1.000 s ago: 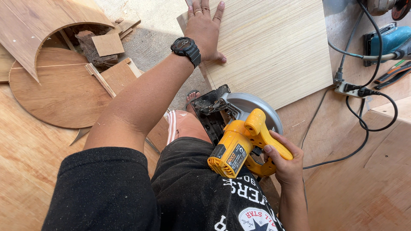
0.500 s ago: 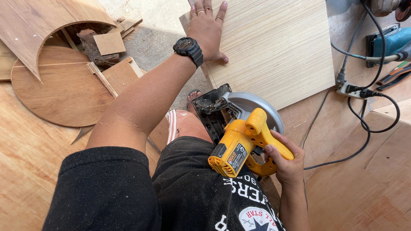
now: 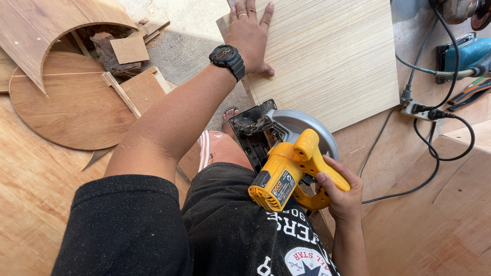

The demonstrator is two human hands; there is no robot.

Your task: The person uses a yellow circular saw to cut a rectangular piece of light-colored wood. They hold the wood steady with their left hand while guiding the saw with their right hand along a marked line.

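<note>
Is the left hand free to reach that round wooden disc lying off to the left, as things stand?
Probably not right now. The left hand is pressed flat on the pale plywood panel, and the round wooden disc lies well off to its left. Nothing blocks the way, though; lifting off the panel would likely allow it.

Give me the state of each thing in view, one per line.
Left hand: flat on the pale board, pressing it down.
Right hand: closed on the handle of the yellow circular saw.
Saw: at the board's near edge.
Power strip: cords plugged in.
Round wood disc: lying flat.
</note>
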